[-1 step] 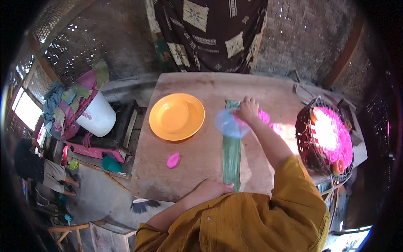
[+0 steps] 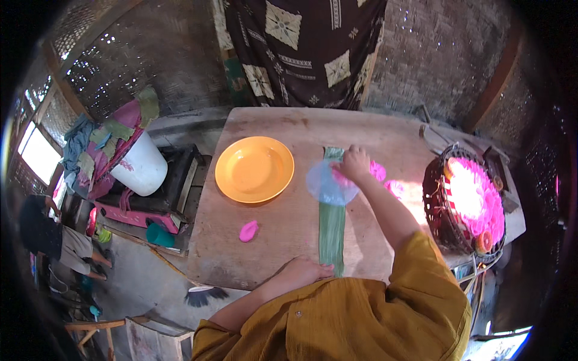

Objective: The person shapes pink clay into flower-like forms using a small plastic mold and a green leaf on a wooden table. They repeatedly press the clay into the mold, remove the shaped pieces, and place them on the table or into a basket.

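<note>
Nearest, a left hand [image 2: 301, 271] pressed flat on the near end of a long green leaf strip [image 2: 332, 225], fingers together and lying on it rather than closed round it. Pinned so at the near edge of the wooden desk [image 2: 283, 228], the strip running straight away across the boards.

Further along, a right hand [image 2: 355, 162] at the strip's far end, fingers curled down onto something pink against the leaf; just beside that hand, a thin bluish translucent sheet [image 2: 328, 183] lying over the strip. Whether the fingers pinch the sheet or only the pink stuff, cannot tell.

To do this well, probably: keep the near end pinned so the strip stays taut and straight, press evenly at the far end, and keep the loose sheet from sliding off to the side.

A small pink piece [image 2: 248, 231] lying alone on the desk, left of the strip and apart from it. More pink bits [image 2: 385, 180] right of the far hand, some in glaring sunlight.

Containers: an orange plate [image 2: 254, 169] left of the strip, with nothing in it. At the right edge, a dark woven basket [image 2: 436, 204] heaped with bright pink material, washed out by sun, something orange at its near rim. Far left, off the desk, a white bucket [image 2: 139, 168] draped with coloured cloths.
</note>
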Demonstrator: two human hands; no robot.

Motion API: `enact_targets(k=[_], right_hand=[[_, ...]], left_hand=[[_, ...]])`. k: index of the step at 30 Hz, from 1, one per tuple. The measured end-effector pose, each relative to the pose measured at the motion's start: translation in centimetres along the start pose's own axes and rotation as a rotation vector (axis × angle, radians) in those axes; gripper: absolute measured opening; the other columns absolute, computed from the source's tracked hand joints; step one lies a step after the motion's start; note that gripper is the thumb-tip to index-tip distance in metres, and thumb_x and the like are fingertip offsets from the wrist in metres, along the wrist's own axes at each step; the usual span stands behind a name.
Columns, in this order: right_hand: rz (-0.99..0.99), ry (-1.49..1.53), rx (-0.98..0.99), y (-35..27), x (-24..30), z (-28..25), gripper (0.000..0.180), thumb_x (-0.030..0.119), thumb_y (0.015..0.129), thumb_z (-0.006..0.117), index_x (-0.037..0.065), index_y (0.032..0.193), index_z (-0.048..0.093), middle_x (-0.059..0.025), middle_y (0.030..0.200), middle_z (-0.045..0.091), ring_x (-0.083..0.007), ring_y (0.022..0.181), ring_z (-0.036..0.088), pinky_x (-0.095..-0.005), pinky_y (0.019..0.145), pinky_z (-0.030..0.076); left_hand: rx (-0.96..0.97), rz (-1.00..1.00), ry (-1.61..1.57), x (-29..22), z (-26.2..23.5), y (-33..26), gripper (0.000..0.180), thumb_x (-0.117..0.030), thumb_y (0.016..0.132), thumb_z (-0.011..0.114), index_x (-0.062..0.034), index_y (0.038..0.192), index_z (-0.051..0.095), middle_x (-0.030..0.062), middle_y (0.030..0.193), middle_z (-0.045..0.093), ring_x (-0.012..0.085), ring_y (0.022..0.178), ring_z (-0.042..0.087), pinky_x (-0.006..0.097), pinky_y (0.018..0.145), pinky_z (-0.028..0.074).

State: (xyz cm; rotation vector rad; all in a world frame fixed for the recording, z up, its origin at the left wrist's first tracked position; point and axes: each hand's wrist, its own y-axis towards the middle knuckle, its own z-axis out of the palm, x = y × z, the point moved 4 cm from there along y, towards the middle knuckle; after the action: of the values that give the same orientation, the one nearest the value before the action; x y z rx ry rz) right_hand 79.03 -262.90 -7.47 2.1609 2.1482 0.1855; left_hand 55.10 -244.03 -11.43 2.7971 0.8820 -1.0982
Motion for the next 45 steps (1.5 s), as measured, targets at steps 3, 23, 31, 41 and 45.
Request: enact_targets(k=[3,23,31,41,45], right_hand=[[0.048,0.494,0.262,-2.9,-0.3,-1.5,0.061,0.061,0.076,0.060,0.002,0.091,0.063,-0.0177,0.098,0.061,-0.0284,0.094,0.058,-0.0382,0.071,0.048],[0.060,1.241,0.606,-18.0,1.1,-2.9,0.084,0.070,0.086,0.028,-0.004,0.105,0.063,-0.0178,0.098,0.063,-0.0247,0.089,0.059,-0.0359,0.080,0.046],[0.405,2.132,0.740,-19.3,4.4,-2.0,0.072,0.062,0.089,0.032,-0.002,0.113,0.053,-0.0134,0.105,0.060,-0.0213,0.100,0.058,-0.0363,0.086,0.049],[0.411,2.205,0.703,-19.6,4.9,-1.9,0.048,0.045,0.094,0.043,0.004,0.119,0.050,-0.0092,0.112,0.057,-0.0185,0.101,0.057,-0.0341,0.087,0.047],[0.321,2.172,0.680,-19.7,4.9,-1.8,0.041,0.035,0.092,0.053,0.003,0.116,0.051,-0.0081,0.109,0.058,-0.0171,0.100,0.057,-0.0320,0.086,0.047]], left_hand=[[-0.179,-0.070,-0.083,0.4,-1.2,-0.1,0.031,-0.035,0.090,0.052,-0.0157,0.113,0.060,0.0038,0.114,0.061,0.0215,0.093,0.061,0.034,0.085,0.044],[-0.756,0.130,0.195,-2.4,-8.1,1.7,0.035,-0.023,0.079,0.067,-0.0074,0.110,0.060,0.0105,0.113,0.057,0.0283,0.105,0.054,0.040,0.092,0.039],[-0.911,-0.013,-0.789,0.8,-7.8,1.2,0.025,-0.013,0.081,0.069,0.0001,0.100,0.057,0.0084,0.096,0.063,0.0133,0.088,0.060,0.026,0.077,0.048],[-0.794,-0.115,-0.937,2.3,-6.8,1.6,0.040,-0.010,0.077,0.071,0.0018,0.111,0.053,0.0086,0.098,0.062,0.0134,0.090,0.059,0.027,0.079,0.049],[-0.753,-0.205,-0.943,2.8,-6.3,1.8,0.036,-0.005,0.079,0.068,-0.0001,0.111,0.052,0.0071,0.100,0.060,0.0126,0.091,0.058,0.027,0.080,0.048]])
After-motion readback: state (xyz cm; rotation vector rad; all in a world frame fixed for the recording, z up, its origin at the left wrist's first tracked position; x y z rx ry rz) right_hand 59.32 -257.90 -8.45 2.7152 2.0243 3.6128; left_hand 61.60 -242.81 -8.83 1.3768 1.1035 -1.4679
